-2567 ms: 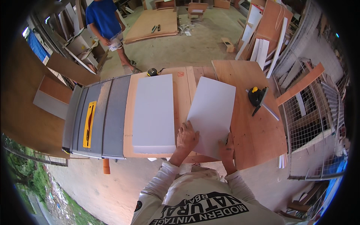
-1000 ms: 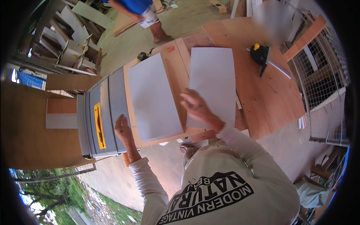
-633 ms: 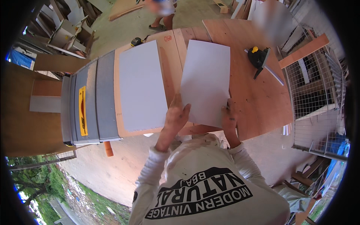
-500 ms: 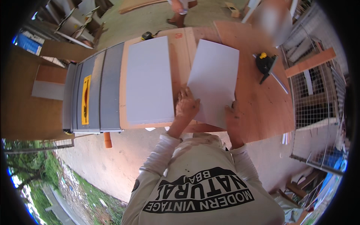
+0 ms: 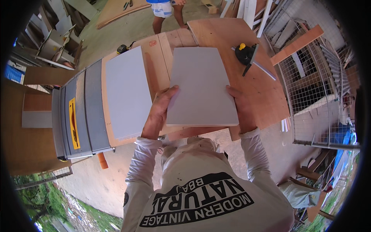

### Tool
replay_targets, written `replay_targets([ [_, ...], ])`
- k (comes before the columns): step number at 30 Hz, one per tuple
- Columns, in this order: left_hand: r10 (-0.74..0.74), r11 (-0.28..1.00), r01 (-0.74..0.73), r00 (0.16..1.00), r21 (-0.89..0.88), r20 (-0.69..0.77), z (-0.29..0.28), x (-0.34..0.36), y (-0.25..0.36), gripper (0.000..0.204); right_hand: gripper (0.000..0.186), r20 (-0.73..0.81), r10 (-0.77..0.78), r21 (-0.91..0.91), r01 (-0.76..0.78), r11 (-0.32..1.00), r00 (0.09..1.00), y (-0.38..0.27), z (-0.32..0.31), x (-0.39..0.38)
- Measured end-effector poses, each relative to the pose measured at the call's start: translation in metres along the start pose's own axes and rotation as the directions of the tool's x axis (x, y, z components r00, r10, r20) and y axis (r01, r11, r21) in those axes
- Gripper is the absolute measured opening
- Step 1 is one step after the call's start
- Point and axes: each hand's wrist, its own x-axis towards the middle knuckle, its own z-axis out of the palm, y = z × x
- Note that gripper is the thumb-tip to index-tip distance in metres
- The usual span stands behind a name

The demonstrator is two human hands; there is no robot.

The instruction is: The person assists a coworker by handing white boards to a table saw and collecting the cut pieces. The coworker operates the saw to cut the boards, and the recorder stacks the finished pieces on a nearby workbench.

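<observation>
Between my hands is a grey rectangular panel [image 5: 203,87], held level by its two long sides above the wooden table. My left hand [image 5: 164,101] grips its left edge, thumb on top and fingers hidden underneath. On the opposite edge, my right hand [image 5: 240,103] takes hold the same way, its fingers mostly out of sight below. Just left of my left hand, a second grey panel [image 5: 127,92] lies flat on the table.
A table saw [image 5: 89,104] with a yellow blade insert [image 5: 73,120] adjoins at left. A tape measure [image 5: 123,48] lies beyond the second panel. On the plywood [image 5: 266,108] at right sits a black-and-yellow tool [image 5: 245,55]. A person [image 5: 164,11] stands at the far side; a wire cage [image 5: 309,89] is at right.
The held panel has turned from slanted to square with me and looks raised. My hands have moved farther up its two sides. The view has shifted, and more of the person beyond shows.
</observation>
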Motion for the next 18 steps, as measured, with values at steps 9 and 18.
replay_targets([
  [9, 0.176, 0.984, -0.174, 0.971, 0.028, -0.162, -0.033, -0.042, 0.006, 0.036, 0.037, 0.017, 0.116, 0.186, -0.117, 0.976, 0.993, -0.035, 0.060, 0.008],
  [18, 0.264, 0.916, -0.053, 0.825, 0.397, -0.500, -0.121, -0.111, 0.000, 0.036, 0.038, 0.229, 0.053, -0.179, -0.012, 0.984, 0.972, 0.032, 0.141, 0.018],
])
